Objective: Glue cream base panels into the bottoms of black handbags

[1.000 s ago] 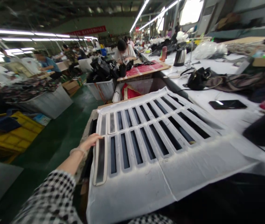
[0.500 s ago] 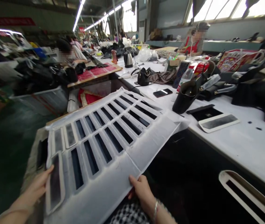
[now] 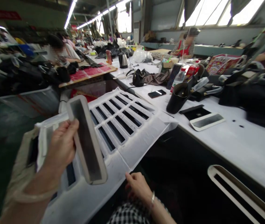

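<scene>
My left hand (image 3: 63, 143) is closed on the edge of a long, flat frame (image 3: 87, 140) with rounded corners, a whitish rim and a dark middle. It is held up, tilted, over a white sheet (image 3: 123, 158) laid with rows of dark strips (image 3: 106, 138) in pale surrounds. Part of the sheet's left side is hidden behind the hand and frame. My right hand (image 3: 138, 186) hovers at the near edge of the sheet, thumb and loosely bent fingers apart, with nothing seen in them.
To the right, a white table (image 3: 235, 146) carries a phone (image 3: 157, 93), a black cup-shaped holder (image 3: 178, 98), a bottle (image 3: 179, 79) and a similar pale-rimmed piece (image 3: 207, 121). A slotted pale rim (image 3: 237, 189) lies lower right. Co-workers sit farther back.
My left hand has lifted the pale-rimmed frame off the sheet's near left corner and moved it up and right. My right hand has let go of the sheet's edge. The view has shifted slightly.
</scene>
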Demonstrator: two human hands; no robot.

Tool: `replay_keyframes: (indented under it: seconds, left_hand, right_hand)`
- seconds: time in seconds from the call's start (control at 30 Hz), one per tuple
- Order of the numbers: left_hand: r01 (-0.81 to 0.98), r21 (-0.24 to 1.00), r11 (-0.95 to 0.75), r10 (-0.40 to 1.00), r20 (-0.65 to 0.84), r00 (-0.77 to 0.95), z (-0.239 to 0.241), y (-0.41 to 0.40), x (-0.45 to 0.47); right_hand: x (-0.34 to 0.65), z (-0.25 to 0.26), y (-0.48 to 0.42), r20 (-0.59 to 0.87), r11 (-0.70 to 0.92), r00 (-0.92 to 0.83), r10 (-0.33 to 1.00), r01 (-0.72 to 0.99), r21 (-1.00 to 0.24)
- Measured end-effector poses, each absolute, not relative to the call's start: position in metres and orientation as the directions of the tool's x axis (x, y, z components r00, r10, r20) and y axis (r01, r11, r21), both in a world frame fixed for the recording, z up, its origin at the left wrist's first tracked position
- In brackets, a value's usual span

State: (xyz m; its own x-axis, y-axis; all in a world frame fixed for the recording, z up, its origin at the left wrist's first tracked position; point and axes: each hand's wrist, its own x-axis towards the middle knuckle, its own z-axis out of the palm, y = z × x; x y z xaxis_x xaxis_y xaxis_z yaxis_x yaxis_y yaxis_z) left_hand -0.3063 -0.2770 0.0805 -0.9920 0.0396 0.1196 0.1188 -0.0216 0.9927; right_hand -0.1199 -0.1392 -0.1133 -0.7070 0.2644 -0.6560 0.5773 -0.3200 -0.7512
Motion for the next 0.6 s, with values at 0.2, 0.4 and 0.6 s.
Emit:
replay_keyframes:
  seconds: [0.2,0.4,0.6]
  left_hand:
    - [0.122,0.992,-0.043,0.606,0.123,-0.786,0.057,-0.153,-0.203]
    - [0.068,0.982,-0.174,0.930,0.186,-0.316,0.073,-0.070,-0.104]
    - [-0.191,0.959,-0.210,0.972,0.226,0.068,0.097,-0.019,-0.056]
  right_hand:
    - [-0.025,0.003,-0.071,-0.139,-0.055,-0.566,0.812,0.163,-0.985]
    - [0.051,0.064,-0.041,0.294,0.447,-0.338,0.894,0.617,-0.647]
    - [0.113,0.091,0.001,0.517,0.436,-0.244,0.820,0.852,-0.289]
